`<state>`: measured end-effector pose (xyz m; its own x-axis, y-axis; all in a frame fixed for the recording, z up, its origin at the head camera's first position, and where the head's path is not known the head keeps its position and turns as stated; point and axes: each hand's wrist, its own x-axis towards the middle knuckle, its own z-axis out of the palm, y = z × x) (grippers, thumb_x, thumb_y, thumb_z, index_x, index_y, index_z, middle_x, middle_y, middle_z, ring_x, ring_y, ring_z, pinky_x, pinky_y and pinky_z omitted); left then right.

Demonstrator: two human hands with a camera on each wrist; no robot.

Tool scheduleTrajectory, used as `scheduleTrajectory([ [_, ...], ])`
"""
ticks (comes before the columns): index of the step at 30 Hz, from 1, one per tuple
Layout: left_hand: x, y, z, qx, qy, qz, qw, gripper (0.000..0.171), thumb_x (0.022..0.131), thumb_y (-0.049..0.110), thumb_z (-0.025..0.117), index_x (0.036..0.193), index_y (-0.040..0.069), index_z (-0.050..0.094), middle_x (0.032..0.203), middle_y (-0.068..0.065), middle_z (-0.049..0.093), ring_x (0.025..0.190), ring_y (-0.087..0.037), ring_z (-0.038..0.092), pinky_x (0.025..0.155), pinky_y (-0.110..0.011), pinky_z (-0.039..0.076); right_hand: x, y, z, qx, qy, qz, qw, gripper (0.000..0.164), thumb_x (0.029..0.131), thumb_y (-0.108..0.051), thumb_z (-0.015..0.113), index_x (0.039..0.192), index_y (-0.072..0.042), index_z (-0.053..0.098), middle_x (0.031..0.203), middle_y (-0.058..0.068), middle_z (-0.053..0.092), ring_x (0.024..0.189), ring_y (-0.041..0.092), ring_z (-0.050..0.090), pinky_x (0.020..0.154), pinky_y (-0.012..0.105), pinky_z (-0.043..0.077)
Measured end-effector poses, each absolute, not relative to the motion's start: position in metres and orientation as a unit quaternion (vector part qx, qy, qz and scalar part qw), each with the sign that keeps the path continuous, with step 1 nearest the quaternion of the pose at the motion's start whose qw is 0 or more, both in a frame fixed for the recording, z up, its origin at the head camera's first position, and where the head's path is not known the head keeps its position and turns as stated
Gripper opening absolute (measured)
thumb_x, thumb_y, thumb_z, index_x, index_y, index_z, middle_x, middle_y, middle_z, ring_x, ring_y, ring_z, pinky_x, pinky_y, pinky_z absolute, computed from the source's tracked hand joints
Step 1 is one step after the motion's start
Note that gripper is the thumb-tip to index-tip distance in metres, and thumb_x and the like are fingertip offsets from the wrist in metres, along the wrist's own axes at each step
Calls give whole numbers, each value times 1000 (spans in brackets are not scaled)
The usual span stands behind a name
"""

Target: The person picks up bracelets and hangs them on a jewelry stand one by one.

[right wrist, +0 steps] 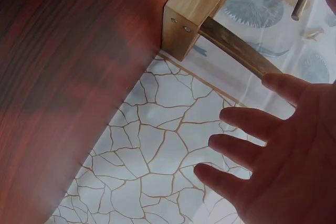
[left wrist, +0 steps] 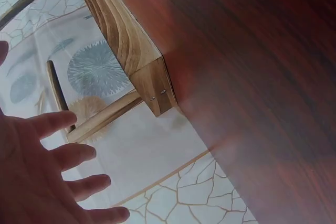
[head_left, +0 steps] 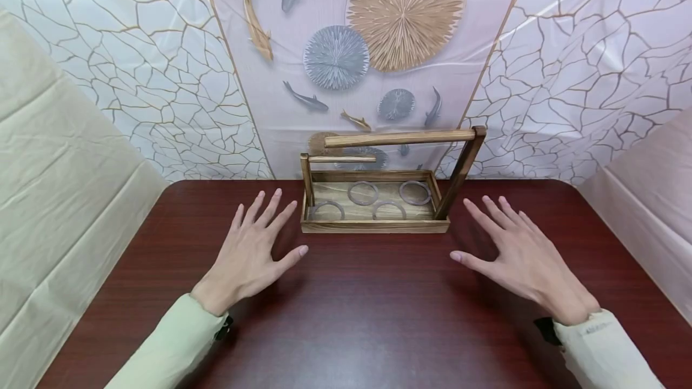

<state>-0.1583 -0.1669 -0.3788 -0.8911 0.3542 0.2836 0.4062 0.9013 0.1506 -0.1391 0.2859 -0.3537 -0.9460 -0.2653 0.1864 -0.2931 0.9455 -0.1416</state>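
A wooden jewellery stand (head_left: 375, 227) with a shallow tray base sits at the back of the table. Two posts rise from its ends, a short one (head_left: 307, 180) at left and a taller one (head_left: 461, 174) at right, each bearing a horizontal bar. Several thin translucent bangles (head_left: 363, 193) lie flat inside the tray. To the left of the stand my left hand (head_left: 251, 257) is spread palm down, holding nothing. My right hand (head_left: 516, 257) mirrors it on the right side, fingers apart. In both wrist views the fingertips overlap the stand's surroundings, with nothing in the palms.
The dark red-brown table (head_left: 373, 305) has its back edge against a patterned hanging sheet (head_left: 173, 77) printed with fish and round leaves. Pale cloth walls (head_left: 65, 185) stand along the table's left and right sides.
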Motion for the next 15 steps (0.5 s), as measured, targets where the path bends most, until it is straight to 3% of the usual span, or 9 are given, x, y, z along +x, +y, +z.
scheduleTrajectory([
  [3, -159, -167, -379, -194, -966, -114, 124, 79, 93, 67, 53, 157, 22, 42, 168, -11, 28, 157, -37, 20, 123, -63, 20, -139, 283, -355, 145, -980, 82, 105, 93, 85, -75, 63, 158, -23, 38, 160, 20, 41, 150, 42, 34, 118, 60, 28],
  [7, -161, -165, -379, -189, -963, -144, 130, 67, 97, 53, 57, 150, 14, 49, 161, -14, 42, 151, -37, 33, 118, -59, 33, -139, 278, -356, 149, -976, 85, 135, 87, 84, -73, 66, 152, -21, 50, 147, 16, 56, 137, 40, 49, 107, 60, 40],
  [11, -163, -164, -378, -185, -957, -173, 144, 55, 98, 41, 60, 143, 9, 55, 148, -13, 55, 140, -33, 45, 111, -54, 43, -139, 273, -356, 152, -973, 98, 140, 80, 85, -72, 66, 146, -21, 56, 138, 13, 63, 127, 37, 56, 96, 61, 47],
  [15, -165, -161, -378, -175, -955, -194, 143, 48, 98, 36, 61, 139, 10, 57, 141, -10, 59, 133, -30, 51, 104, -52, 49, -141, 270, -356, 161, -973, 100, 130, 75, 87, -71, 64, 143, -20, 59, 133, 11, 65, 124, 35, 58, 89, 61, 50],
])
